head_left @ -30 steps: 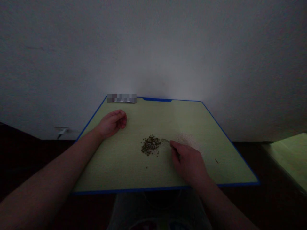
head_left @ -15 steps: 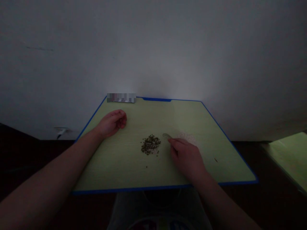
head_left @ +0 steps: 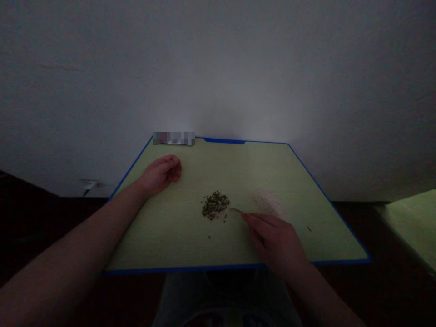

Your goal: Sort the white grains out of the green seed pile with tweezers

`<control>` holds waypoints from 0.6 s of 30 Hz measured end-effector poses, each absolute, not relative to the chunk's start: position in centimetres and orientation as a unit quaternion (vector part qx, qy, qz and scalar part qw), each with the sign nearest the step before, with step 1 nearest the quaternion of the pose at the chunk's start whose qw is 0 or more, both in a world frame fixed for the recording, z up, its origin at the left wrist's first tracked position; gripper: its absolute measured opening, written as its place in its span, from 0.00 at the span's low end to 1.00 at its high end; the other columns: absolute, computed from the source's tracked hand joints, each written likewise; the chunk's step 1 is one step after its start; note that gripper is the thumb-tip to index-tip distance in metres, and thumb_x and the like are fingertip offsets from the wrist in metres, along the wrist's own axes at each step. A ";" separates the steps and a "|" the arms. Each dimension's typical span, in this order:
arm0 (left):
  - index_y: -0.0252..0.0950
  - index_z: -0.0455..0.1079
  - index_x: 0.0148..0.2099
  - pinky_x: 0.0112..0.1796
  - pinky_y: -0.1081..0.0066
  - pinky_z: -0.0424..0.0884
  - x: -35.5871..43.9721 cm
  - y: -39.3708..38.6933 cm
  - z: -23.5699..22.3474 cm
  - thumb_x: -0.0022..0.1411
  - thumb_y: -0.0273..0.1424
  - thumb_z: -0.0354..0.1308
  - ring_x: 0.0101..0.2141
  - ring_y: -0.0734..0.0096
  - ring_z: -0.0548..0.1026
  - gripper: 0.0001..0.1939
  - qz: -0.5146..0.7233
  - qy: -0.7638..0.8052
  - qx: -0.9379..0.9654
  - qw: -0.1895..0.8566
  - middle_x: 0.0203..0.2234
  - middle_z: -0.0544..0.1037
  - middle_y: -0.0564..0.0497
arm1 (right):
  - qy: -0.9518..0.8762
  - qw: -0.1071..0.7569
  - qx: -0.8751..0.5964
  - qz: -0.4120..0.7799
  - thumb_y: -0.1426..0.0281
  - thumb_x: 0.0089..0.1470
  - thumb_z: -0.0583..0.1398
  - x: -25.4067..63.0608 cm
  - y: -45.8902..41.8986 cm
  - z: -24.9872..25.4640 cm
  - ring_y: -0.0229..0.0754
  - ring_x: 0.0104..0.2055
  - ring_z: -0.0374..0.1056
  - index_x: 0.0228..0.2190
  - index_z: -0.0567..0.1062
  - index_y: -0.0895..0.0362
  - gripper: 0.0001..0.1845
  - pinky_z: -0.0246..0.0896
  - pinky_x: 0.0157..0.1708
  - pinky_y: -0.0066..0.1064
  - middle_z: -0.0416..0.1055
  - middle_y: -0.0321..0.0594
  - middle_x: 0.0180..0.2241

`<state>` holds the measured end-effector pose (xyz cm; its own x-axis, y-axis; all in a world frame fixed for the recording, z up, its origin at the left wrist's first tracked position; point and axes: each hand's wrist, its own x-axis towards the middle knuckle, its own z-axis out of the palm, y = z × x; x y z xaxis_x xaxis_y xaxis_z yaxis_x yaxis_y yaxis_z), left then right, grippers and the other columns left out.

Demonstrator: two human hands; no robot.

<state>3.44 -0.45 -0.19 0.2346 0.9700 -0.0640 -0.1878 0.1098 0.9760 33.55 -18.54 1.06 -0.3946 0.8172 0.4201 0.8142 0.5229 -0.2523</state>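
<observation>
My right hand [head_left: 276,238] is closed round a thin metal fork [head_left: 235,210], whose head points left and reaches the right edge of a pile of small dark beans or seeds [head_left: 215,205]. Pale grains lie among the dark ones on that side. Just beyond my right knuckles is a spread of pale grains, perhaps rice [head_left: 267,200], partly hidden by the hand. My left hand [head_left: 162,173] rests on the left of the table with its fingers curled in, and nothing shows in them.
The light green table [head_left: 218,163] has a blue rim. A blurred flat object [head_left: 173,138] lies at its back left corner. One stray dark seed [head_left: 209,237] sits near the front, and a thin dark sliver [head_left: 309,228] lies at right. A wall [head_left: 218,68] stands behind.
My right hand has moved right and toward me with the fork, uncovering more of the pale grains. The left hand has stayed in place.
</observation>
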 end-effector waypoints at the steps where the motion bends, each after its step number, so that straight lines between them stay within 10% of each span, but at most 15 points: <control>1: 0.36 0.66 0.28 0.16 0.78 0.59 3.5 -0.5 -0.2 0.53 0.32 0.60 0.16 0.78 0.66 0.07 0.465 0.410 0.477 0.623 0.16 0.70 0.55 | -0.838 0.253 -0.483 0.006 0.78 0.58 0.51 33.5 -18.6 1.0 0.44 0.38 0.77 0.46 0.77 0.60 0.19 0.74 0.38 0.35 0.80 0.46 0.41; 18: 0.36 0.66 0.27 0.17 0.77 0.59 3.5 -0.6 0.0 0.53 0.33 0.60 0.16 0.78 0.66 0.08 0.464 0.406 0.486 0.619 0.16 0.70 0.54 | -0.873 0.237 -0.424 0.035 0.79 0.58 0.51 33.9 -18.8 1.5 0.44 0.40 0.76 0.47 0.75 0.60 0.19 0.73 0.38 0.36 0.79 0.47 0.42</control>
<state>3.49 -0.63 0.05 0.2384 0.9698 -0.0512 -0.1791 0.0958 0.9792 33.94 -18.78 1.45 -0.5281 0.7576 0.3837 0.7240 0.6378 -0.2629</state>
